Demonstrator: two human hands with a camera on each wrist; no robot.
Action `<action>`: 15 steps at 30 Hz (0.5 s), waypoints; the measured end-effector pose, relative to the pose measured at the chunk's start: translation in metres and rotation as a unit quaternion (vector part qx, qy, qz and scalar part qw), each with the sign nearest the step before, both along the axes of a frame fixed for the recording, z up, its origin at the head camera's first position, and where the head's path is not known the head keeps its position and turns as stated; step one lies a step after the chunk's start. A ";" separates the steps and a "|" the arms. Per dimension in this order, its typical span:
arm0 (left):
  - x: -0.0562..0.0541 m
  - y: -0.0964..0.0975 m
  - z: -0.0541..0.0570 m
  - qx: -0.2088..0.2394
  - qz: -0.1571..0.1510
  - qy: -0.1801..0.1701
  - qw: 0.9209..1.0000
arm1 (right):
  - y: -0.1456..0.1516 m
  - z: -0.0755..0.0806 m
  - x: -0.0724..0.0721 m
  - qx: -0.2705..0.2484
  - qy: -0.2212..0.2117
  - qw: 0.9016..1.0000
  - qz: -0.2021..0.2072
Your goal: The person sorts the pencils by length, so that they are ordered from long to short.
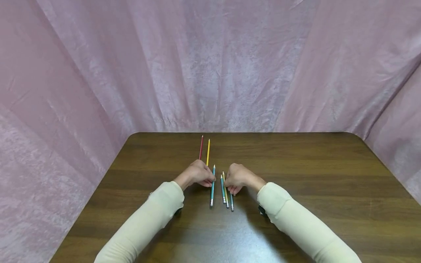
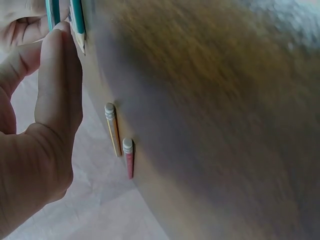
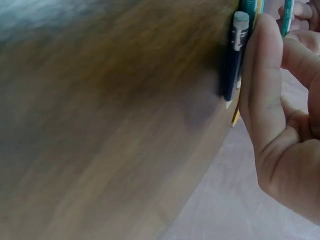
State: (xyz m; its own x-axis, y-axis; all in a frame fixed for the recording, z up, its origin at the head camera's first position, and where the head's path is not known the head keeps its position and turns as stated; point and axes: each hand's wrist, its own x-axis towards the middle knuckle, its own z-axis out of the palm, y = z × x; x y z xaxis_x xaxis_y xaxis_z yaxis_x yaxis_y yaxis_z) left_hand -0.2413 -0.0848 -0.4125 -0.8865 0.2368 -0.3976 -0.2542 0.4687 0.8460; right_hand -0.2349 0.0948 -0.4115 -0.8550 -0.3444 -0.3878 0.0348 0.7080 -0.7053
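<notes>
Curtains [image 1: 213,73] back a wooden table [image 1: 296,164] bearing pencils [image 1: 212,193].

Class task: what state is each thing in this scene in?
Left hand: pinching the left teal pencil
Left teal pencil: sharpened
Right hand: curled, grip unclear
Right teal pencil: sharpened
Near yellow pencil: sharpened
Dark blue pencil: sharpened, lying flat
Red pencil: sharpened, lying flat
Far yellow pencil: sharpened, lying flat
Curtain: hanging in folds

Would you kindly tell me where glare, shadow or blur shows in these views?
Head view: glare on the table, bottom centre, shadow beside the right sleeve; left wrist view: glare top right, table blurrier than the left hand; right wrist view: glare top left, table blurred.
</notes>
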 end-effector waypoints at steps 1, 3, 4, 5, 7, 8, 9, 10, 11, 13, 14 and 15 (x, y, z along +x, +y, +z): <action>0.000 0.000 0.000 0.000 0.001 0.001 1.000 | -0.001 0.000 0.000 0.009 0.002 1.000 -0.002; 0.000 0.000 0.000 -0.002 0.002 0.002 1.000 | -0.005 -0.001 -0.001 0.027 0.006 1.000 -0.006; 0.000 0.000 0.000 -0.002 0.002 0.001 1.000 | -0.006 -0.001 -0.001 0.036 0.006 0.999 -0.010; 0.000 0.000 0.000 -0.002 0.002 0.001 1.000 | -0.008 -0.001 0.000 0.043 0.006 0.999 -0.012; 0.001 0.000 0.000 -0.003 0.002 -0.001 1.000 | -0.011 -0.001 0.000 0.054 0.005 0.998 -0.017; 0.001 0.000 0.001 -0.004 0.002 -0.002 1.000 | -0.013 -0.001 0.000 0.060 0.005 0.998 -0.019; 0.001 -0.001 0.001 -0.004 0.002 -0.003 1.000 | -0.014 -0.001 0.000 0.064 0.005 0.998 -0.020; 0.001 -0.001 0.001 -0.003 0.001 -0.003 1.000 | -0.015 0.000 0.000 0.067 0.003 0.998 -0.020; 0.001 -0.001 0.001 -0.004 0.001 -0.003 1.000 | -0.015 0.000 0.000 0.068 0.002 0.997 -0.020; 0.000 -0.002 0.001 -0.004 0.002 -0.004 1.000 | -0.015 0.001 0.000 0.071 0.001 0.997 -0.016; -0.001 -0.003 0.000 -0.004 0.004 -0.005 1.000 | -0.015 0.001 0.000 0.070 -0.001 0.997 -0.015; -0.001 -0.003 0.000 -0.003 0.005 -0.006 1.000 | -0.015 0.001 0.000 0.066 -0.004 0.998 -0.014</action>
